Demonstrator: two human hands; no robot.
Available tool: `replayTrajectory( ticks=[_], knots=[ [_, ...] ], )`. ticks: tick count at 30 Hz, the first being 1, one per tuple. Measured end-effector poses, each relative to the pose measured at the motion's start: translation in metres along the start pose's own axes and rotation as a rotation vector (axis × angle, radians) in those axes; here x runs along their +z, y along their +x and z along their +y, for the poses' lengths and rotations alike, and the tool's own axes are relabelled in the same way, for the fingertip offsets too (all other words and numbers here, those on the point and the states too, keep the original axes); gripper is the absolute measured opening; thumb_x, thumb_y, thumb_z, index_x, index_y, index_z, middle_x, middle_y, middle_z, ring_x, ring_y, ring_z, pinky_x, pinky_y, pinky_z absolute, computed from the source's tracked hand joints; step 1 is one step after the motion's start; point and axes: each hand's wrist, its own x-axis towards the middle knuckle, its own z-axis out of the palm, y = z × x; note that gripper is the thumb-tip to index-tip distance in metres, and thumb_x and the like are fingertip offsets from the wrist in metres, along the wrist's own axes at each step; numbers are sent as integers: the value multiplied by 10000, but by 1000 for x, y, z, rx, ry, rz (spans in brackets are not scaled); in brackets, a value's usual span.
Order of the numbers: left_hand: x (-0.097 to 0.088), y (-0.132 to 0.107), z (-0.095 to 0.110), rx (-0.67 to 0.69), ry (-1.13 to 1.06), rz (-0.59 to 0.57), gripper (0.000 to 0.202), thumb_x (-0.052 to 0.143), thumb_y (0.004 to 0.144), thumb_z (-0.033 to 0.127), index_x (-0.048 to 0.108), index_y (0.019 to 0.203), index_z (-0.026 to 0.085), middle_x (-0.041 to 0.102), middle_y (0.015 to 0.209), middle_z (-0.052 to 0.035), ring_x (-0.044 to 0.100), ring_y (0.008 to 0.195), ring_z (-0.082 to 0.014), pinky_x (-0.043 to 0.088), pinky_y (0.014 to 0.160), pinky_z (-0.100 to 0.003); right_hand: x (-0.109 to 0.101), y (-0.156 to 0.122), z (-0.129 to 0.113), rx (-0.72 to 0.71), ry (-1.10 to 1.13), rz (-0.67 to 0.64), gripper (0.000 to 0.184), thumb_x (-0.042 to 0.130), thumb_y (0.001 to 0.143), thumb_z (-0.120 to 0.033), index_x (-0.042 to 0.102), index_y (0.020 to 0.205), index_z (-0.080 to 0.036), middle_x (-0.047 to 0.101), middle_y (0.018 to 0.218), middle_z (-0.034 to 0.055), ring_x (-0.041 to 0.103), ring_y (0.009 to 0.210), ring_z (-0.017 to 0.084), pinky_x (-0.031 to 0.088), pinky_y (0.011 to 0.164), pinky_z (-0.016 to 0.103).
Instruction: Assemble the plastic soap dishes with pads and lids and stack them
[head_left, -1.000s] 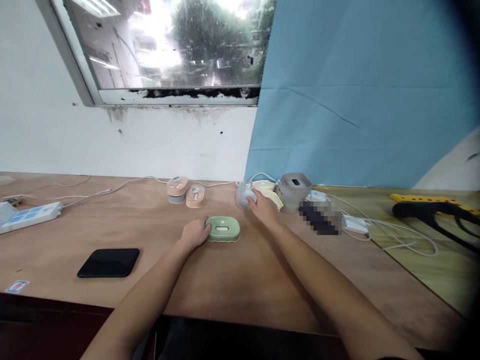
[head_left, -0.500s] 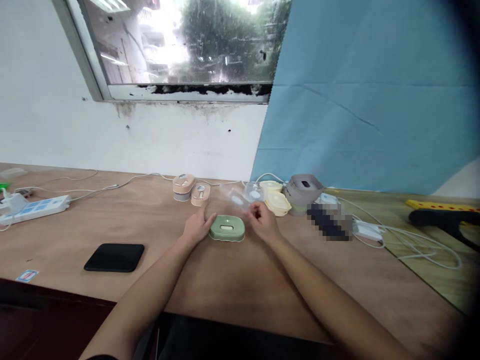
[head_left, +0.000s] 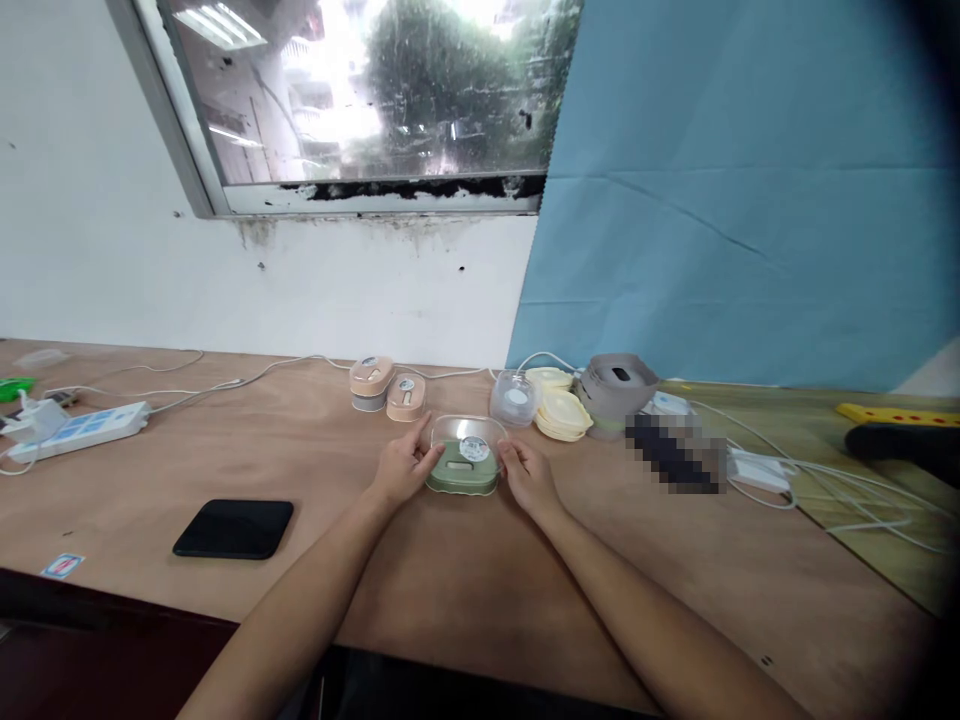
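The clear cover [head_left: 466, 429] is glossy plastic; the green dish [head_left: 463, 484] looks smooth, opaque plastic. At two o'clock from it, the grey containers [head_left: 611, 392] look matt. Between one and two, the blue sheet [head_left: 712, 200] is creased (cloth or paper, hard to tell). The counter [head_left: 300, 450] resembles smooth wood.

We look out from one head-worn camera, facing forward and down over the table [head_left: 330, 450] to the wall [head_left: 337, 290], with the left hand [head_left: 403, 466] and right hand [head_left: 531, 474] near, below mid-frame.
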Motion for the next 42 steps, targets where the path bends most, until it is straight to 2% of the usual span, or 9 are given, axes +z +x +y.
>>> replayTrajectory(
  ticks=[5, 9, 17, 25, 28, 31, 33, 35, 42],
  knots=[
    [1, 1, 0, -61, 87, -68, 546, 460, 897, 473, 471, 1355, 176, 596, 644, 17, 568, 626, -147, 393, 612, -241, 4, 10, 10, 101, -154, -75, 572, 347, 874, -637, 465, 530, -196, 514, 502, 6, 492, 555, 162, 319, 528, 254],
    [3, 3, -5, -145, 157, -154, 478, 432, 902, 477, 565, 1265, 197, 665, 750, -31, 614, 736, -189, 413, 637, -261, 4, 14, 11, 110, -303, -139, 612, 307, 876, -644, 502, 520, -186, 562, 532, 28, 512, 567, 166, 286, 520, 257],
    [1, 4, -8, -167, 186, -290, 479, 360, 916, 521, 540, 1251, 230, 691, 1032, -67, 633, 942, -234, 455, 781, -310, -1, 13, 12, 75, -502, -234, 589, 307, 907, -580, 583, 579, -177, 625, 607, 51, 525, 589, 157, 245, 526, 265],
    [-4, 5, -7, -115, 197, -341, 490, 309, 924, 549, 625, 1115, 227, 702, 935, -79, 647, 867, -248, 463, 764, -340, -5, 12, 16, 37, -496, -233, 572, 330, 891, -610, 549, 574, -187, 552, 551, 11, 485, 551, 146, 232, 517, 263],
    [-5, 5, -12, -48, 164, -329, 598, 416, 870, 603, 515, 1296, 195, 650, 1149, -125, 605, 1035, -279, 443, 883, -388, -4, 13, 18, 42, -476, -231, 563, 348, 885, -606, 561, 578, -185, 568, 560, 14, 490, 551, 146, 241, 519, 261],
    [-6, 4, -15, 43, 133, -379, 1017, 685, 648, 638, 285, 1459, 173, 462, 1403, -164, 448, 1260, -343, 347, 1032, -456, -4, 14, 19, 42, -463, -224, 560, 351, 884, -602, 569, 583, -183, 583, 573, 21, 503, 563, 149, 254, 525, 259],
    [-5, 3, -15, 61, 119, -429, 1189, 784, 531, 588, 204, 1488, 188, 408, 1445, -165, 397, 1303, -367, 314, 1063, -488, -5, 14, 20, 39, -465, -214, 560, 344, 886, -606, 567, 592, -184, 590, 584, 24, 511, 577, 153, 261, 531, 258],
    [-4, 3, -14, 65, 96, -434, 1200, 808, 522, 528, 187, 1493, 193, 408, 1444, -160, 404, 1302, -360, 329, 1061, -482, -6, 14, 20, 46, -469, -202, 558, 343, 886, -612, 565, 601, -188, 598, 596, 28, 519, 593, 159, 272, 541, 258],
    [-3, 3, -10, 126, 73, -325, 976, 783, 582, 393, 337, 1429, 204, 467, 1398, -117, 453, 1267, -308, 385, 1044, -423, -10, 16, 25, 80, -390, -151, 557, 296, 905, -608, 615, 716, -193, 635, 662, 43, 569, 666, 187, 326, 582, 265]
  ],
)
